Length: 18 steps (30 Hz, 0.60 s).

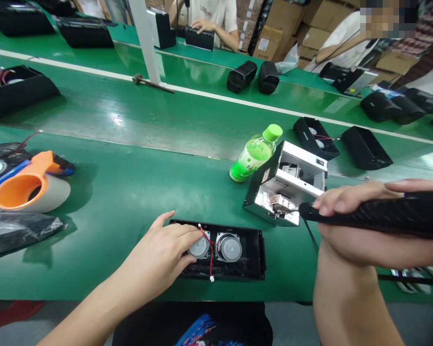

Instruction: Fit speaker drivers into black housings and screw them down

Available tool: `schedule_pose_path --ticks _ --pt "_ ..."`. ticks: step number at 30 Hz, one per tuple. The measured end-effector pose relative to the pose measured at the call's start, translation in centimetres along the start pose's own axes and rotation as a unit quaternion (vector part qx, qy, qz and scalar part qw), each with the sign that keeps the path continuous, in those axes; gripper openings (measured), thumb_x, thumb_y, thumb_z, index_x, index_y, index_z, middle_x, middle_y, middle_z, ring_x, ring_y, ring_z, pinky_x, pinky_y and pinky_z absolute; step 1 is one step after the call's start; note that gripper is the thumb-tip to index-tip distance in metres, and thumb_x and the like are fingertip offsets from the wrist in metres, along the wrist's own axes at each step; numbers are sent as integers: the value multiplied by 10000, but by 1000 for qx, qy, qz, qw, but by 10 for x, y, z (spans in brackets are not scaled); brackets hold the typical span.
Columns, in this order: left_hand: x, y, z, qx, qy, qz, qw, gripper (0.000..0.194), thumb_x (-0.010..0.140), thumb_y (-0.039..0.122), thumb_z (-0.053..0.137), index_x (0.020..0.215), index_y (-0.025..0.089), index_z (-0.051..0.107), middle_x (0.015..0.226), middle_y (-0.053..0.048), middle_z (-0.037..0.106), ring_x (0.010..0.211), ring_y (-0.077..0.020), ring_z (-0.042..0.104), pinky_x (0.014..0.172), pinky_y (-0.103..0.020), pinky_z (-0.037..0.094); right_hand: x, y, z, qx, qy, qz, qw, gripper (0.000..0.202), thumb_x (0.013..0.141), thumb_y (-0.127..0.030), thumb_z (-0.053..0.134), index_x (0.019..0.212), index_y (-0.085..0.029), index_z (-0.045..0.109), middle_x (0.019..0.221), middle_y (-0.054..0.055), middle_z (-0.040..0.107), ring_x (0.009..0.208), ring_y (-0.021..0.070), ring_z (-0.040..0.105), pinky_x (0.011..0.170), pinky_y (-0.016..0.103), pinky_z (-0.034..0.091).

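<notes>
In front of me on the green bench lies a black speaker panel [251,254] with two round silver drivers set in it. My left hand [176,242] closes over the left driver [199,246], thumb on the near side, fingers on the far side. The right driver [229,248] is uncovered. A red wire [211,259] with white connectors lies across the panel between them. My right hand [350,204] is wrapped round a black electric screwdriver [382,214], held level. Its tip meets the front of a silver screw feeder [292,182], at the metal outlet [281,203].
A green-capped drink bottle [254,154] stands behind the feeder. To the left are tape in an orange dispenser [32,187] and a black plastic bag [18,233]. Speaker housings [366,148] lie on the belt beyond. Co-workers [216,24] sit across the line.
</notes>
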<state>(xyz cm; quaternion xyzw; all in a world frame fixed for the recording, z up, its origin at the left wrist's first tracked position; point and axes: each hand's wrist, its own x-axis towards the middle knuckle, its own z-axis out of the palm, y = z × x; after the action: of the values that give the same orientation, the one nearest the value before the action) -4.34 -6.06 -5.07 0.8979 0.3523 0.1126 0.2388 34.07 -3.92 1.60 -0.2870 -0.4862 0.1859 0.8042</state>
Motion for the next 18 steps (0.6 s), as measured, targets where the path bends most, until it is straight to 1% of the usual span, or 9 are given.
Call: schedule_pose_path --ticks 1,2,3,5,7,9,11,14,18 --pt "0 0 1 1 0 1 1000 500 930 101 795 1396 248 690 1349 -66 810 1235 -312 776 1346 -690 267 1 5 6 -29 -42 -46 998 960 844 -1043 266 949 -246 790 484 11 595 296 221 468 280 365 442" --pt "-1 -1 1 2 -1 2 1000 499 933 107 797 1398 252 687 1355 -67 807 1244 -311 773 1351 -688 262 0 9 12 -60 -74 -71 993 973 907 -989 185 993 -230 788 500 13 610 288 216 459 263 359 428" --pt "-1 -1 1 4 -2 1 1000 494 936 115 801 1396 255 688 1358 -69 804 1251 -310 770 1355 -687 257 -2 10 17 -86 -83 -74 990 947 956 -934 157 1031 -219 773 514 6 618 290 212 459 253 355 422" --pt "-1 -2 1 7 -6 -1 1000 479 940 137 814 1386 262 692 1359 -69 801 1259 -310 765 1360 -690 249 -6 11 26 -119 -47 -42 991 847 1015 -858 189 1044 -206 730 511 -16 602 308 211 470 257 353 434" --pt "-1 -3 1 10 -9 -3 1000 474 945 160 824 1388 263 691 1363 -67 797 1265 -310 762 1364 -695 244 -7 10 31 -142 10 -32 989 807 1061 -787 163 1026 -193 708 488 -25 562 330 203 476 275 336 442" --pt "-1 -3 0 13 -12 -3 1000 470 952 180 826 1395 262 690 1371 -66 793 1271 -310 760 1369 -697 236 -6 10 33 -149 38 -39 987 862 1087 -723 50 1019 -182 718 476 -19 531 342 190 473 288 313 430" --pt "-1 -4 -1 15 -15 -3 1000 474 959 193 822 1407 262 685 1379 -70 790 1274 -309 760 1377 -693 224 -6 10 34 -150 49 -42 987 943 1082 -680 -64 1013 -179 731 469 -11 508 342 186 470 288 306 411" --pt "0 -5 -1 13 -23 -2 1000 490 969 192 804 1435 264 667 1399 -77 783 1278 -305 759 1390 -684 203 -6 9 34 -159 59 -32 985 973 1067 -702 -88 996 -192 738 464 -6 508 340 183 484 302 302 429" --pt "1 -7 0 9 -28 -1 1000 480 978 198 786 1436 276 666 1408 -62 783 1295 -305 753 1393 -682 199 -7 6 39 -178 73 -19 981 940 1043 -829 74 1042 -176 750 478 -4 549 345 197 515 318 306 441"
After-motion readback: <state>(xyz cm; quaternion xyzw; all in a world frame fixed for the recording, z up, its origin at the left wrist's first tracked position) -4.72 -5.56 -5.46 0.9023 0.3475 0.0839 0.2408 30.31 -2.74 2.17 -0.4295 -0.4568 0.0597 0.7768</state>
